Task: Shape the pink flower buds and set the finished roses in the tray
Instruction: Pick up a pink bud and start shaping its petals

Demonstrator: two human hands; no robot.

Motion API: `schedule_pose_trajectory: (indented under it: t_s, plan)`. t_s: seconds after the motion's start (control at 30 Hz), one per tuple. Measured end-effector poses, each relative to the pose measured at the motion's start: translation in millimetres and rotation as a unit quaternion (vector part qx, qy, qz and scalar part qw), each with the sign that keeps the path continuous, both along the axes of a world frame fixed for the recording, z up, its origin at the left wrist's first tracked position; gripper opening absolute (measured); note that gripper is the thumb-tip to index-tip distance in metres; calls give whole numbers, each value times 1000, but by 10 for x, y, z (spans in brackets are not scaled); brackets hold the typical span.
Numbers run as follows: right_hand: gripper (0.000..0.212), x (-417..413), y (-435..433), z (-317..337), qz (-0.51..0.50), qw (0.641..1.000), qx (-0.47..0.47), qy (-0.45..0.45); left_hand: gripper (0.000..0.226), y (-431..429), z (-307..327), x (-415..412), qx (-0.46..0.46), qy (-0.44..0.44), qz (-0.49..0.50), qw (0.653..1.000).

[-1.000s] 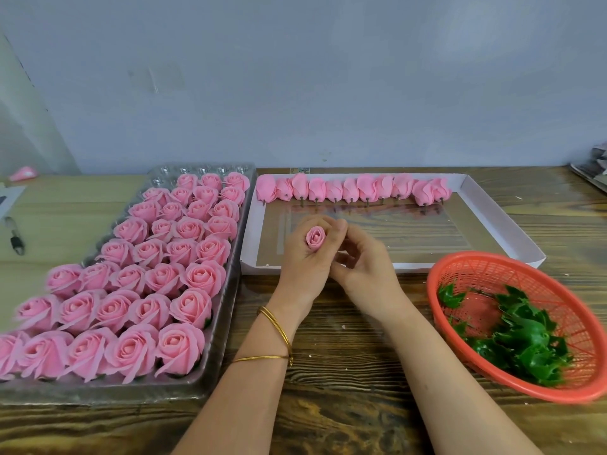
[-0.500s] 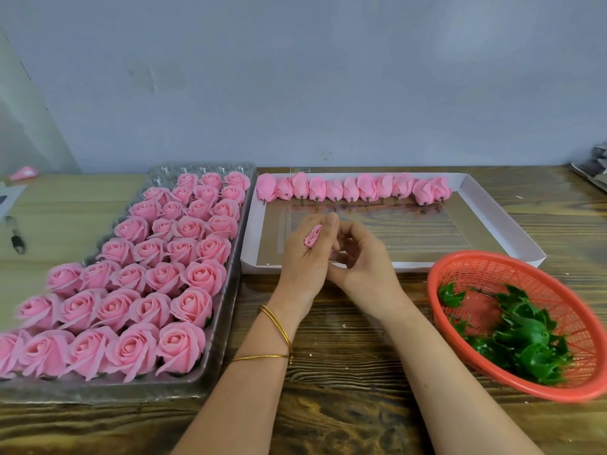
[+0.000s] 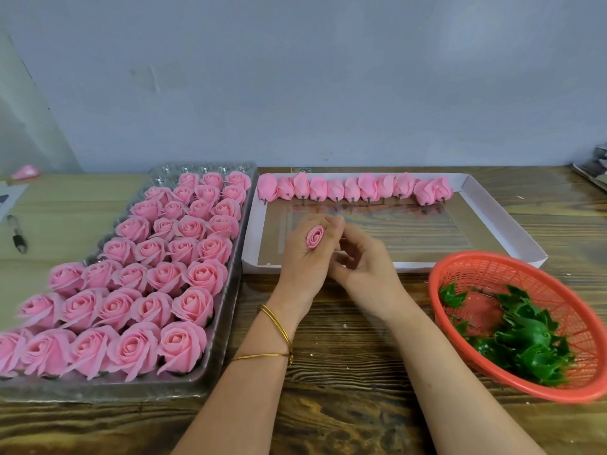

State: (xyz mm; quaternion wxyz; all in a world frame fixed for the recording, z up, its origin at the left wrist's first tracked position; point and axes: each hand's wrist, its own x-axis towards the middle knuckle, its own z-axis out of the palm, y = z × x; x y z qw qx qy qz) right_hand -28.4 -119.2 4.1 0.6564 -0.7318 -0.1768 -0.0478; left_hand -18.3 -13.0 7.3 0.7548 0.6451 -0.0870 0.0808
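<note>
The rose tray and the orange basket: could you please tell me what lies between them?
In the head view, wooden table and the person's arms: the left hand holding a pink bud, the right hand beside it.

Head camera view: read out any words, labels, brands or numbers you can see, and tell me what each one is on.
No text here is readable.
Small label on the table behind the white box: too small and blurred to read.
Paper sheet at the left edge: dark marking, blurred, unreadable.
</note>
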Motion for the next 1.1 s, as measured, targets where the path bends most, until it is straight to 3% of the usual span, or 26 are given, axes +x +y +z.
schedule_pose_trajectory:
  t_s: [0.33,0.53,0.77,0.93,1.1]
  plan:
    - [41,9,14,-15,-33,999,-1,4,42,-15,-16,8,20,-7,1,1000]
    - [46,20,-5,-10,-15,1000,9,18,12,14,-29,32,22,-23,-8,999]
    - [44,-28,15,58,-48,999,0,14,26,-1,-41,44,37,-36,20,998]
    - [28,-41,6,109,-112,992,46,28,29,2,-34,42,128,-85,60,986]
    - [33,-50,46,107,-122,992,18,41,36,-49,-53,21,145,-92,40,984]
